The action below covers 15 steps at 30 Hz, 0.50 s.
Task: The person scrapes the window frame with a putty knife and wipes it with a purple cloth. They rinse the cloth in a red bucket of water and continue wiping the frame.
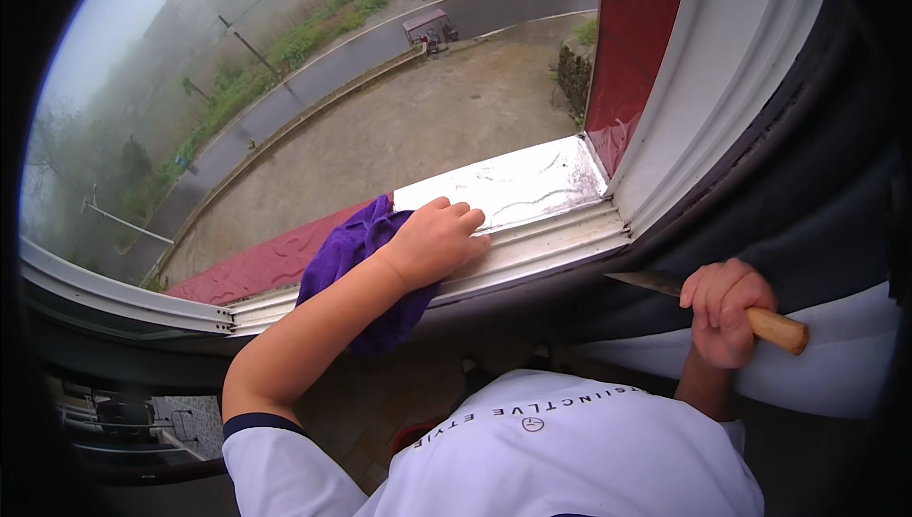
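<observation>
My left hand [436,241] is at the white window track [548,239], its fingers curled down over the groove. Under that wrist a crumpled purple cloth [349,250] drapes across the frame and hangs on the inner side. Whether the fingers pinch anything is hidden. My right hand [730,310] grips a knife by its wooden handle [780,330], away from the track. The thin, pointed metal blade [645,281] points left, towards the frame. Just beyond the track lies a bright, marked stretch of outer sill [513,179].
Red wavy-patterned facing [263,253] covers the outer sill at left. A white frame upright [719,75] rises at right, beside a dark and white curtain [819,246]. A sliding sash [128,296] stands at left. Outside and below are a concrete yard [399,125] and a three-wheeled vehicle [429,29].
</observation>
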Each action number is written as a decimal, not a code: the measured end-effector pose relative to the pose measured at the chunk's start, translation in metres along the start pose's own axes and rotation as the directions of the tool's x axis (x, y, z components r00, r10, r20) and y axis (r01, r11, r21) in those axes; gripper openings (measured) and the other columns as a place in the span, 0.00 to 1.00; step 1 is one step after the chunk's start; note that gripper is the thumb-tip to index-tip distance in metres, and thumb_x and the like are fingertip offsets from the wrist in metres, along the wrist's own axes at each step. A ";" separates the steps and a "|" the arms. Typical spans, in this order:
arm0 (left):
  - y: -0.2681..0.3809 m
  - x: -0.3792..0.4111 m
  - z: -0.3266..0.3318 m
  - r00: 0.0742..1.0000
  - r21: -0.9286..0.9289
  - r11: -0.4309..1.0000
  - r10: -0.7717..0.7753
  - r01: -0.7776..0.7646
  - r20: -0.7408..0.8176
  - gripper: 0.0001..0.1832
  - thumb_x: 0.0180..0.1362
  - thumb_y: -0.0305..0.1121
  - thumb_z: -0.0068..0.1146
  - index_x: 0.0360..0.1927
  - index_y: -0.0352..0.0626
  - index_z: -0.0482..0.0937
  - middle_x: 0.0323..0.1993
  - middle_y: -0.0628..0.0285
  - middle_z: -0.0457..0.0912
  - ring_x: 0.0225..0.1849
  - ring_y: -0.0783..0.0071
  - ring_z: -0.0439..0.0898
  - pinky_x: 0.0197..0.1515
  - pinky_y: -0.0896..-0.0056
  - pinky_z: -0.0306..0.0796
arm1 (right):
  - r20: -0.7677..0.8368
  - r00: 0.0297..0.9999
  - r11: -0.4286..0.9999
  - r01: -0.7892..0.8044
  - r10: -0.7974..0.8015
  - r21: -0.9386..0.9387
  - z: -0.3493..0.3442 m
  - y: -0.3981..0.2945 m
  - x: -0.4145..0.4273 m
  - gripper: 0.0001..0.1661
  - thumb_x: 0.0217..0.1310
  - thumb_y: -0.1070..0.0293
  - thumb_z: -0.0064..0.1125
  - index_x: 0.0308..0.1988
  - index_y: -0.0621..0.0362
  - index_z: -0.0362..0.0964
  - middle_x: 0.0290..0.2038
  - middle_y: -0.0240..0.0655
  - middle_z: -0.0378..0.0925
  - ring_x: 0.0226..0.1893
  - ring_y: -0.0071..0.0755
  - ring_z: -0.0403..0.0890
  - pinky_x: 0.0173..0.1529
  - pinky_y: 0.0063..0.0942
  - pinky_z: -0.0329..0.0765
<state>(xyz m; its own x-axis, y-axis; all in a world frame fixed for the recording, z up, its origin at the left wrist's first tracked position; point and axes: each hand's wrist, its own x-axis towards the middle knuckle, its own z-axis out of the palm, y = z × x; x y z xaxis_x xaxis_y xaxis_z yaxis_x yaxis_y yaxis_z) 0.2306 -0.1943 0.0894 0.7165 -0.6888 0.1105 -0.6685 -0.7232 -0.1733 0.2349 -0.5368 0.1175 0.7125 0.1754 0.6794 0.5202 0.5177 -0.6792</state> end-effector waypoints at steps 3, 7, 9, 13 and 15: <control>0.001 0.002 -0.003 1.000 0.027 0.999 0.028 -0.028 0.002 0.06 0.45 0.30 0.54 0.29 0.53 0.78 0.28 0.66 0.71 0.34 0.69 0.74 0.36 0.70 0.68 | -0.002 1.000 1.000 -0.005 0.005 -0.004 0.000 -0.002 0.001 0.11 0.51 0.73 0.53 0.20 0.56 0.61 0.17 0.30 0.65 0.14 0.20 0.64 0.26 0.25 0.72; -0.001 0.009 -0.004 0.992 0.039 0.996 0.071 -0.075 0.100 0.03 0.45 0.31 0.54 0.26 0.52 0.77 0.28 0.66 0.71 0.35 0.70 0.73 0.37 0.70 0.68 | -0.017 1.000 1.000 0.001 -0.001 0.004 0.003 -0.004 0.000 0.11 0.51 0.73 0.54 0.19 0.56 0.61 0.17 0.30 0.65 0.14 0.20 0.64 0.25 0.25 0.72; -0.003 0.013 -0.006 0.989 0.000 0.996 0.087 -0.088 0.121 0.02 0.45 0.31 0.54 0.25 0.51 0.77 0.28 0.66 0.71 0.36 0.69 0.73 0.37 0.70 0.69 | -0.023 1.000 1.000 0.008 -0.008 -0.003 0.001 -0.006 -0.002 0.11 0.51 0.73 0.54 0.19 0.56 0.62 0.17 0.30 0.65 0.14 0.21 0.64 0.25 0.25 0.72; -0.006 0.011 0.006 0.990 -0.078 0.995 0.068 -0.059 0.124 0.03 0.45 0.30 0.54 0.26 0.48 0.76 0.28 0.65 0.72 0.37 0.67 0.74 0.39 0.68 0.70 | -0.020 0.999 0.999 0.027 -0.028 -0.025 -0.003 -0.010 -0.006 0.11 0.51 0.72 0.54 0.19 0.57 0.62 0.17 0.31 0.66 0.14 0.21 0.64 0.24 0.25 0.73; -0.005 0.010 0.005 0.992 -0.135 0.991 0.021 -0.004 0.123 0.02 0.47 0.28 0.55 0.27 0.47 0.76 0.30 0.65 0.73 0.37 0.65 0.75 0.39 0.67 0.71 | -0.017 0.999 0.999 0.034 -0.035 -0.032 -0.005 -0.012 -0.006 0.12 0.51 0.73 0.54 0.19 0.57 0.62 0.16 0.31 0.66 0.14 0.21 0.64 0.24 0.25 0.73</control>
<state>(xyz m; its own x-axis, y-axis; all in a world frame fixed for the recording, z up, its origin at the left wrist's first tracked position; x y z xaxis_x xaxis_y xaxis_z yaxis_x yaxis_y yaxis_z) 0.2421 -0.1979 0.0867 0.7215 -0.6922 -0.0147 -0.6922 -0.7206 -0.0403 0.2265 -0.5481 0.1198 0.7021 0.1429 0.6976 0.5590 0.4962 -0.6643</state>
